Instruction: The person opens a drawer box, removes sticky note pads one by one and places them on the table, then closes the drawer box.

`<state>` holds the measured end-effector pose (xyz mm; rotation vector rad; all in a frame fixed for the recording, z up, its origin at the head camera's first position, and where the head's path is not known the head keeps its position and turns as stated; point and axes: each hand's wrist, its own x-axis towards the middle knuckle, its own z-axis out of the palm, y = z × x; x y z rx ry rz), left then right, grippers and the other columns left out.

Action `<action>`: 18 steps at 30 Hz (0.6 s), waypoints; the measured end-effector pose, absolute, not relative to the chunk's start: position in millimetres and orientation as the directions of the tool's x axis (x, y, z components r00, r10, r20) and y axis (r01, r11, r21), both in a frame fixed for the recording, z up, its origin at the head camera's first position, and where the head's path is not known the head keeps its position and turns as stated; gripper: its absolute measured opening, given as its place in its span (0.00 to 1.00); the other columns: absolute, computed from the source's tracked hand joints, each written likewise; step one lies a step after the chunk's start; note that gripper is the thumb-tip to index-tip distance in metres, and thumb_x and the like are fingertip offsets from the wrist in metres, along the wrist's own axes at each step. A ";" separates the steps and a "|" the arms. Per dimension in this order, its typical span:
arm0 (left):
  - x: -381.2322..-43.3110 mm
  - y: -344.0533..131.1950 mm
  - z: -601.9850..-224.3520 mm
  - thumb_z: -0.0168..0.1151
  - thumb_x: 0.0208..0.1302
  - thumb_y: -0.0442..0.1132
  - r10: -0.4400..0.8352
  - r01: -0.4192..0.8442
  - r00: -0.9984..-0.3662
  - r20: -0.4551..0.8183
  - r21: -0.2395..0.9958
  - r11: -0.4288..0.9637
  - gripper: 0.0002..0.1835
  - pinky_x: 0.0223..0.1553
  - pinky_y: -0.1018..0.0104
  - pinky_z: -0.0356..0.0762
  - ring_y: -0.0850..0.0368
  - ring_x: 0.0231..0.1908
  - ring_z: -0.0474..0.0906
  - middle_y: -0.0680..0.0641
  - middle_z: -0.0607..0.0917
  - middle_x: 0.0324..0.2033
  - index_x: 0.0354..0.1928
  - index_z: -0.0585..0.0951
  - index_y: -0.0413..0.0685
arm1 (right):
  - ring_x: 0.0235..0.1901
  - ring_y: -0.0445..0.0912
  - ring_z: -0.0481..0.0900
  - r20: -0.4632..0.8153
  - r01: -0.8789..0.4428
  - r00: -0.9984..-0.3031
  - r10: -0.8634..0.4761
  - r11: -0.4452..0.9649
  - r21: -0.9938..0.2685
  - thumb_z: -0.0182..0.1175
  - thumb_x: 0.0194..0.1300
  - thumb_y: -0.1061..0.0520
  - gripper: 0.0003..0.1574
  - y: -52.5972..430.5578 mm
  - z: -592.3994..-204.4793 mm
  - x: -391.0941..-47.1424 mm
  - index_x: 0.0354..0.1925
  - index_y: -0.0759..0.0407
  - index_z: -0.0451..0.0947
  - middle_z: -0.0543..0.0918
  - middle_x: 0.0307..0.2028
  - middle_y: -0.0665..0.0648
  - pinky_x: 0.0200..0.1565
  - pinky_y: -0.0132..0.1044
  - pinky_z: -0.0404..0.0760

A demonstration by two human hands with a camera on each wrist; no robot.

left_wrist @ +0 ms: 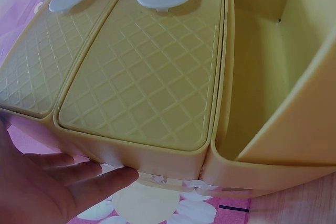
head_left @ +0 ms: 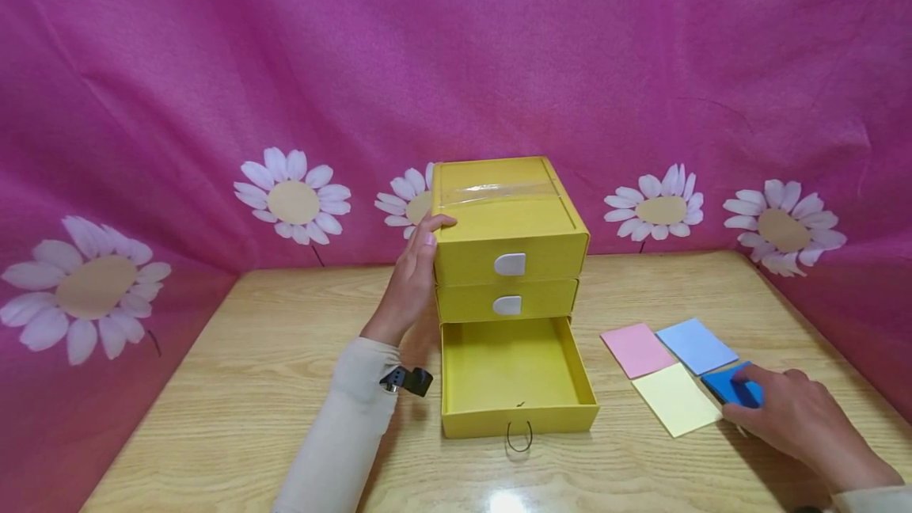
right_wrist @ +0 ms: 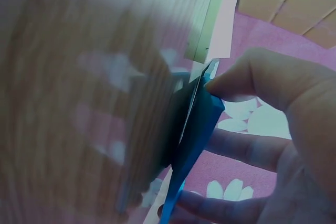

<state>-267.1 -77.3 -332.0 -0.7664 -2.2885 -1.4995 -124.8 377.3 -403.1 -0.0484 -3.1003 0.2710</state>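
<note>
A yellow drawer cabinet (head_left: 509, 216) stands on the table, its bottom drawer (head_left: 520, 420) pulled out and bare inside. My left hand (head_left: 412, 279) rests against the cabinet's left side, a fingertip over the top edge; in the left wrist view its fingers (left_wrist: 105, 187) lie fairly straight along that side. With thumb and fingers, my right hand (head_left: 798, 414) pinches a dark blue sticky note pad (head_left: 728, 386). From the right wrist, this blue pad (right_wrist: 197, 124) appears edge-on, one edge tilted off the table. Pink (head_left: 637, 350), light blue (head_left: 697, 345) and yellow (head_left: 677, 400) sticky note pads lie beside it.
Two upper drawers with white tabs (head_left: 509, 264) are closed. A dark loop (head_left: 519, 438) hangs on the bottom drawer's front. Clear tape (head_left: 492, 194) crosses the cabinet top. Behind the wooden table (head_left: 285, 386) hangs a magenta cloth (head_left: 456, 54) with daisies.
</note>
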 end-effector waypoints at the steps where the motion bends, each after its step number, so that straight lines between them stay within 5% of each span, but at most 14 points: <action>1: -267.0 -77.5 -332.1 0.26 0.76 0.56 0.268 0.579 -0.814 0.515 0.752 0.314 0.24 0.70 0.50 0.46 0.62 0.73 0.44 0.58 0.59 0.71 0.63 0.66 0.63 | 0.30 0.62 0.72 0.028 0.028 -0.999 0.033 0.985 -0.171 0.70 0.49 0.42 0.38 377.3 -403.8 -124.3 0.47 0.69 0.75 0.78 0.30 0.71 0.28 0.57 0.71; 18: -266.7 -77.2 -332.1 0.26 0.76 0.56 0.270 0.592 -0.805 0.529 0.750 0.295 0.24 0.70 0.49 0.46 0.60 0.73 0.44 0.57 0.60 0.71 0.63 0.67 0.62 | 0.35 0.65 0.74 0.018 -0.010 -1.000 -0.007 0.990 -0.143 0.69 0.51 0.47 0.37 384.0 -413.8 -126.9 0.51 0.72 0.72 0.78 0.35 0.75 0.33 0.61 0.72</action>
